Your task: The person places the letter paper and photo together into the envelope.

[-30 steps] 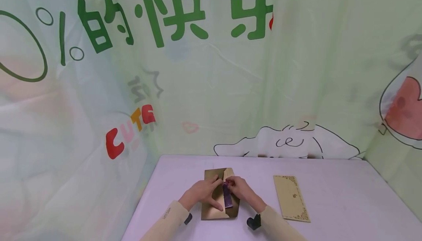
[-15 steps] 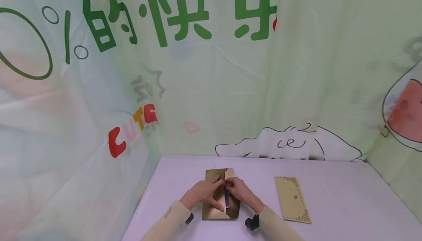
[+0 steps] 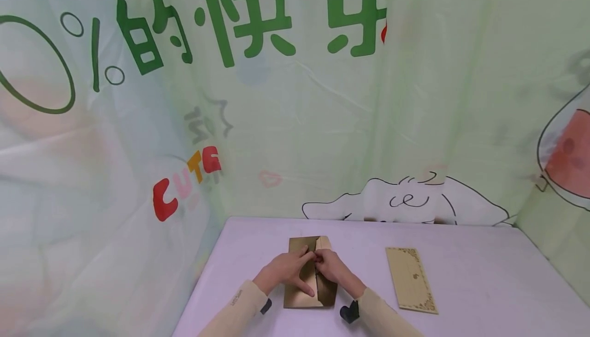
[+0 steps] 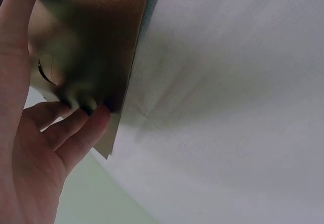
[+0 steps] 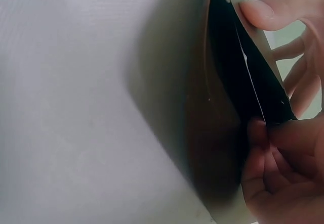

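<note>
Left hand (image 3: 287, 269): grip spread, fingers resting on the brown envelope (image 3: 297, 245), left on the tabletop (image 3: 479, 270). Right hand (image 3: 333, 266): grip pinches the thin dark card (image 5: 272, 101) at the envelope's mouth. Count: one envelope, one dark card, one ornate tan sheet (image 3: 409, 278) at right.

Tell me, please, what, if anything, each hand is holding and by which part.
The left hand lies spread on the brown envelope. The right hand curls at the opening; whether it pinches anything there cannot be told.
</note>
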{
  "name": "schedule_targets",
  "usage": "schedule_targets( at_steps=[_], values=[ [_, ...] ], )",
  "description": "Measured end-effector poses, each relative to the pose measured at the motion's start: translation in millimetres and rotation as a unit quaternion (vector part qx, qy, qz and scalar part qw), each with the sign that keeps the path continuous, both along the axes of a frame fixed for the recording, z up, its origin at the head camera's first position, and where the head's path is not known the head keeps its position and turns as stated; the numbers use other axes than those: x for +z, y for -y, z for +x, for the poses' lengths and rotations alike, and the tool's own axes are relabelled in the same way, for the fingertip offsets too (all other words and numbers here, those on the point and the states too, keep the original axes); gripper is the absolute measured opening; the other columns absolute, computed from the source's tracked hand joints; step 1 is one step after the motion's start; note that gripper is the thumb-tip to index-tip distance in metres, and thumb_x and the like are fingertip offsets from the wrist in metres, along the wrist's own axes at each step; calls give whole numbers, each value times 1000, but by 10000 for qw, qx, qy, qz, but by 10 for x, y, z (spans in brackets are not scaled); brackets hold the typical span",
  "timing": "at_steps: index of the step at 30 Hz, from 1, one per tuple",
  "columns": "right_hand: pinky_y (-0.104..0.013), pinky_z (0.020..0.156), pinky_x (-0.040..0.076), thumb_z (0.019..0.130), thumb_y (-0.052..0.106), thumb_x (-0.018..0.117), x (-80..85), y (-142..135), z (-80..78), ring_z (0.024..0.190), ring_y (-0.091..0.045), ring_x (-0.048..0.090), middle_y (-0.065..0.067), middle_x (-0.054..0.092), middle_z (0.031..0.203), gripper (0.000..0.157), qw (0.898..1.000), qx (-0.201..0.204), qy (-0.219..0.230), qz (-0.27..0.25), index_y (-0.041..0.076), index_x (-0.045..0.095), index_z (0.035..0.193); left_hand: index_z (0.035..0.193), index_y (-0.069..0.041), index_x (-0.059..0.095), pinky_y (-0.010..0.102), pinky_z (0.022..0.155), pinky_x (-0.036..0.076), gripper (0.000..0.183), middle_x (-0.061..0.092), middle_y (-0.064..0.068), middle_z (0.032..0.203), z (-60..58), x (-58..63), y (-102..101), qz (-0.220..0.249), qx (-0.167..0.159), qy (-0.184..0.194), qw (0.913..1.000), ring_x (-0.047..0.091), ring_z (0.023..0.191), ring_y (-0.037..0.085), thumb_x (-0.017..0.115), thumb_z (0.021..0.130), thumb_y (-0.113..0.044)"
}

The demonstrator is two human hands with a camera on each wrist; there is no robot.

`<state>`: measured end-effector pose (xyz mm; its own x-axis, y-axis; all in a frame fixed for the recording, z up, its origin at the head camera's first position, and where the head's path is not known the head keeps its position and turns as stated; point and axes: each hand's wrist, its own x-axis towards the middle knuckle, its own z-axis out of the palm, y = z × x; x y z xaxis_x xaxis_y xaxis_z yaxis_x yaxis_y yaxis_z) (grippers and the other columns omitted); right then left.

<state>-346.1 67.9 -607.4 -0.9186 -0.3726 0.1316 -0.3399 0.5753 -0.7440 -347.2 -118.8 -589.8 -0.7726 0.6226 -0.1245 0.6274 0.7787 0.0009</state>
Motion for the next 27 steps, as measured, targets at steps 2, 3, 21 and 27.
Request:
schedule_targets(
  at_steps=[2,3,21,27],
  values=[
    [-26,64,44,86,-7,62,27,-8,10,73,-14,51,-2,61,78,12,10000,6,4,20,0,68,93,149,-33,34,36,91,56,105,40,15,159,1,5,-4,-1,-22,-16,10000,65,120,27,67,65,-85],
    [-26,65,44,86,-6,63,40,-13,16,73,-14,51,-3,62,79,11,10000,14,-2,48,0,68,94,149,-33,34,36,91,56,105,40,15,159,0,4,-4,-1,-27,-25,10000,65,120,27,67,65,-86],
    [-52,90,55,94,23,71,483,-491,373,114,-41,64,-27,63,130,60,9975,88,473,516,-8,49,141,147,-34,36,37,91,56,102,38,14,160,21,-6,-17,31,153,88,9998,65,119,25,66,64,-86],
    [-52,92,54,92,26,74,539,-739,472,115,-39,63,-23,62,132,60,9958,-393,464,682,-4,52,140,145,-33,37,37,91,56,101,38,15,160,7,-8,-14,81,114,133,9998,66,117,26,66,64,-86]
  ],
)
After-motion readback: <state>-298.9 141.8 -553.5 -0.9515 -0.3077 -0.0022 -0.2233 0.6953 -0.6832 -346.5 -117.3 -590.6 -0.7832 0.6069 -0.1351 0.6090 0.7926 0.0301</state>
